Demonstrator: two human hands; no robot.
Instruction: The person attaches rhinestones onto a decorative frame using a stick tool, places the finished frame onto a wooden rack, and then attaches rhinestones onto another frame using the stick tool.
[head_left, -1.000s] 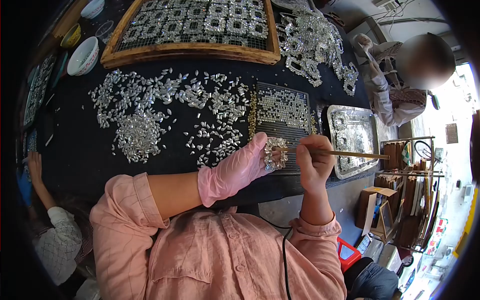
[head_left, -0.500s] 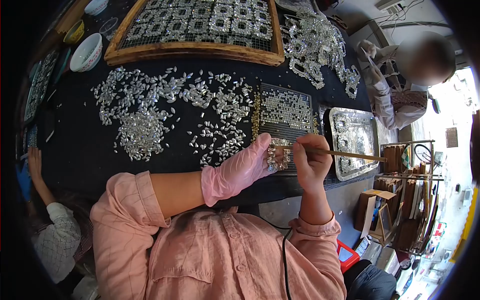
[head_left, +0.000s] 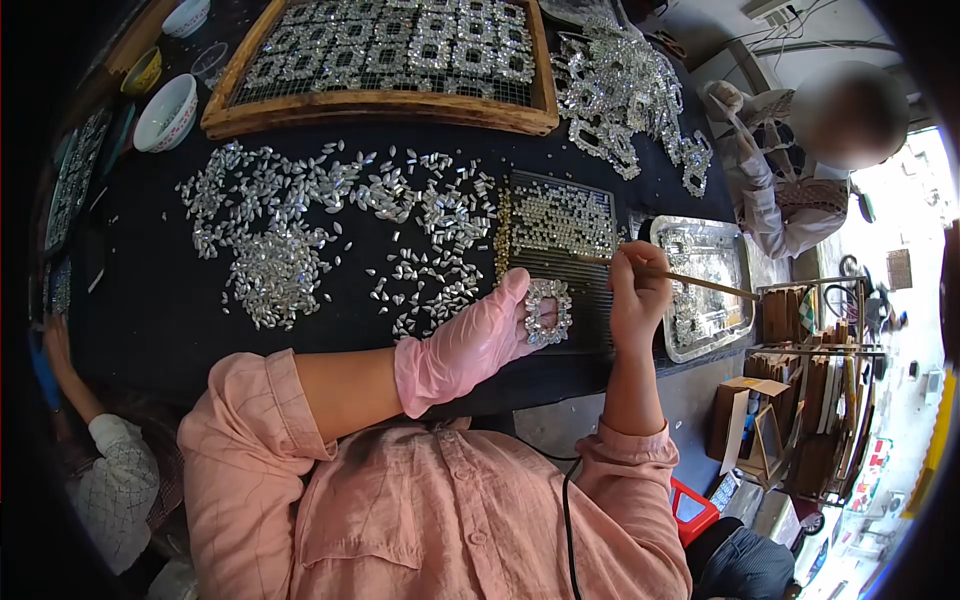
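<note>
My left hand, in a thin pink glove, holds a square rhinestone buckle with an open centre, faced upward on its fingers. A slim wooden stick is pinched in my bare right hand. Its tip hangs over a dark ribbed tray just beyond the buckle, close to small round rhinestones lying in the tray's grooves. To the left of the tray lie loose drop-shaped stones and a heap of pointed clear stones.
A wooden-framed mesh screen bearing rhinestone squares stands at the back, beside a pile of finished-looking pieces. A metal tray sits at right, bowls at far left. One co-worker is at right; another's sleeve shows at left.
My right hand has moved up and right, taking the stick's tip from the buckle to above the ribbed tray. The buckle is now uncovered in my left hand.
</note>
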